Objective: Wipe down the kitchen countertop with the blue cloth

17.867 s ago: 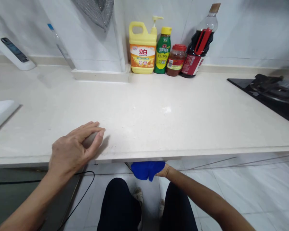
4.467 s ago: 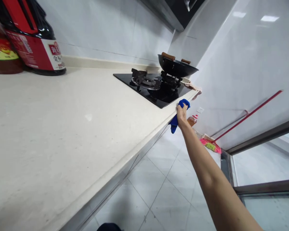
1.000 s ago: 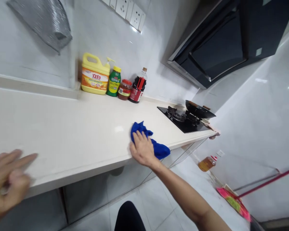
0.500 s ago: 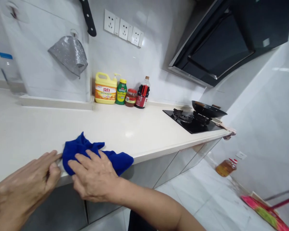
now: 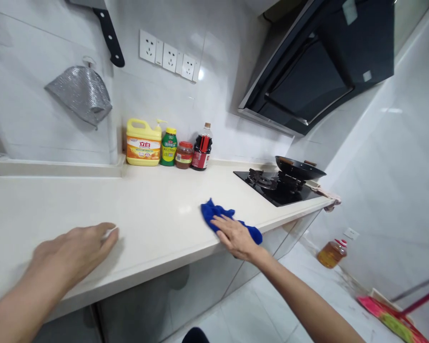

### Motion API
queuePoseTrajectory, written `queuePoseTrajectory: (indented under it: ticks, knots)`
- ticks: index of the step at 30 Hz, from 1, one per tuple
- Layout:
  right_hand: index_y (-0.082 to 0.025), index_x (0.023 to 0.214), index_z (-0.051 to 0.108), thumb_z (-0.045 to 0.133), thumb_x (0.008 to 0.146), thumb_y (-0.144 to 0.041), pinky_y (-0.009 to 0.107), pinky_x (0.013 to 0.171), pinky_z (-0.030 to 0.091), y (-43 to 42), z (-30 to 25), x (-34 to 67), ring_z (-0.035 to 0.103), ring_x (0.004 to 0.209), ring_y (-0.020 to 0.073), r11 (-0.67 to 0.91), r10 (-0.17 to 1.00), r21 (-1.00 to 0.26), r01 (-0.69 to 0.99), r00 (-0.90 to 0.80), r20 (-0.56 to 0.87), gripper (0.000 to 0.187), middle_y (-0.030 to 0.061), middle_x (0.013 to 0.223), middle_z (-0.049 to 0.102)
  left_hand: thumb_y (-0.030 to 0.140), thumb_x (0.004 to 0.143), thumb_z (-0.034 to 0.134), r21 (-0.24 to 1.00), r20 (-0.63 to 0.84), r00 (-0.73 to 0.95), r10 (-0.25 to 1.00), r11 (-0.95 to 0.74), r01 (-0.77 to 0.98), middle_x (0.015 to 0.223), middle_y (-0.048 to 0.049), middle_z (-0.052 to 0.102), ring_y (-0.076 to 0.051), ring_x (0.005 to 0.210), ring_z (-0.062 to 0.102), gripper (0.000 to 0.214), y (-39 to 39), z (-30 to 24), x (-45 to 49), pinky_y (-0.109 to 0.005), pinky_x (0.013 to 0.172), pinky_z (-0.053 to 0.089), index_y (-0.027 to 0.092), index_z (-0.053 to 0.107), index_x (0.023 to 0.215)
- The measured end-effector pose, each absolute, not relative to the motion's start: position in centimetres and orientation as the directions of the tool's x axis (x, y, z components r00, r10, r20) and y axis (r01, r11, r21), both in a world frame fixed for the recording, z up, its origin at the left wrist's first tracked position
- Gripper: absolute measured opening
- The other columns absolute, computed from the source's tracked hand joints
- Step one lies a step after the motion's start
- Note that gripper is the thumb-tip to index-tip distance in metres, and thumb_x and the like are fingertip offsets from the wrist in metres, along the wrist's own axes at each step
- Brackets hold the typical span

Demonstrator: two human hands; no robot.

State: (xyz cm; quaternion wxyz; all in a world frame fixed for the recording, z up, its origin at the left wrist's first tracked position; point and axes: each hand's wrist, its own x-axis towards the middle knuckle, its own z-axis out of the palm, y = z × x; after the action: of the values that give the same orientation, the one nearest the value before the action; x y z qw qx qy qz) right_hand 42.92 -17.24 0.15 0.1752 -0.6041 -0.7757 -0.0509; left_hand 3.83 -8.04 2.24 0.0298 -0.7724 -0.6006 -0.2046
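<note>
Head view: blue cloth (image 5: 214,211) now farther right

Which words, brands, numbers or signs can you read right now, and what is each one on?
"立白": large red characters on the front of the yellow plastic jug with a handle.
Too small to read surely: the print on the green bottle with a yellow cap, the red-lidded brown jar and the dark sauce bottle with a red handle.
</note>
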Motion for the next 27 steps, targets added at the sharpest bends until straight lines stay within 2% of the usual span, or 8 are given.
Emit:
queuePoseTrajectory:
  ticks: [2,4,7,10,14,20,23,27]
  knots:
    - [-0.028,0.145,0.048,0.033,0.101,-0.036,0.047,0.121,0.019,-16.8,-0.5,47.3,0.033,0.144,0.0207,0.179,0.941,-0.093,0.979,-0.143,0.305,0.047,0.0002,0.151,0.045,0.046,0.094,0.026,0.105,0.130,0.242,0.961,-0.256,0.961,0.105,-0.0100,0.072,-0.033,0.093,0.068,0.051,-7.0,4.3,6.7,-0.049,0.081,0.050,0.026,0.070,0.112]
    - [-0.029,0.146,0.046,0.033,0.101,-0.037,0.059,0.120,0.010,-16.4,-1.1,51.7,0.032,0.145,0.0244,0.082,0.960,-0.038,0.996,-0.069,0.271,0.047,0.0019,0.152,0.043,0.041,0.096,0.023,-0.031,0.020,0.277,0.961,-0.276,0.961,0.112,-0.0130,0.070,-0.033,0.102,0.066,0.052,-5.6,5.2,8.6,-0.047,0.086,0.048,0.021,0.068,0.111]
    - [-0.031,0.148,0.041,0.030,0.101,-0.038,0.068,0.116,0.005,-15.7,-1.8,57.5,0.030,0.146,0.0271,-0.109,0.962,0.009,0.994,0.103,0.253,0.049,0.0001,0.154,0.039,0.041,0.097,0.022,-0.159,0.054,0.337,0.940,-0.325,0.932,0.112,-0.0161,0.068,-0.035,0.102,0.065,0.053,-2.7,4.9,9.5,-0.047,0.085,0.048,0.017,0.068,0.105]
    - [-0.031,0.150,0.038,0.027,0.101,-0.041,0.059,0.119,0.015,-14.2,-2.0,61.6,0.024,0.148,0.0256,-0.256,0.951,-0.004,0.967,0.253,0.177,0.051,-0.0024,0.158,0.033,0.038,0.096,0.024,-0.199,0.117,0.431,0.895,-0.404,0.893,0.110,-0.0155,0.067,-0.035,0.101,0.064,0.048,0.0,3.6,9.2,-0.048,0.083,0.049,0.016,0.065,0.105]
    - [-0.029,0.153,0.032,0.025,0.100,-0.045,0.048,0.119,0.024,-10.9,-1.8,64.6,0.021,0.149,0.0264,-0.387,0.919,-0.026,0.922,0.388,0.076,0.055,-0.0018,0.162,0.025,0.038,0.096,0.024,-0.157,0.150,0.407,0.901,-0.385,0.910,0.108,-0.0115,0.068,-0.034,0.095,0.066,0.044,1.6,2.2,8.9,-0.048,0.081,0.049,0.019,0.061,0.109]
    - [-0.025,0.155,0.026,0.021,0.100,-0.045,0.063,0.113,0.025,-4.0,-1.0,65.1,0.020,0.147,0.0371,-0.544,0.838,-0.040,0.838,0.545,0.037,0.059,0.0050,0.163,0.020,0.045,0.095,0.025,0.034,0.087,0.331,0.940,-0.335,0.942,0.117,-0.0115,0.068,-0.035,0.103,0.065,0.050,2.1,2.3,8.7,-0.049,0.089,0.047,0.026,0.053,0.131]
    - [-0.023,0.155,0.027,0.020,0.099,-0.045,0.069,0.109,0.025,-0.2,-0.4,63.3,0.018,0.146,0.0434,-0.605,0.796,-0.041,0.795,0.606,0.009,0.060,0.0084,0.164,0.017,0.040,0.096,0.023,0.068,0.064,0.335,0.940,-0.339,0.938,0.110,-0.0131,0.069,-0.035,0.102,0.065,0.050,2.3,2.6,8.4,-0.048,0.088,0.048,0.026,0.054,0.133]
    - [-0.025,0.154,0.026,0.017,0.100,-0.044,0.071,0.107,0.025,4.2,0.4,59.1,0.018,0.146,0.0433,-0.575,0.818,-0.032,0.818,0.575,-0.017,0.059,0.0086,0.164,0.015,0.034,0.096,0.021,0.060,0.037,0.321,0.946,-0.323,0.945,0.106,-0.0130,0.070,-0.034,0.100,0.066,0.050,2.6,2.6,8.3,-0.048,0.085,0.049,0.026,0.053,0.134]
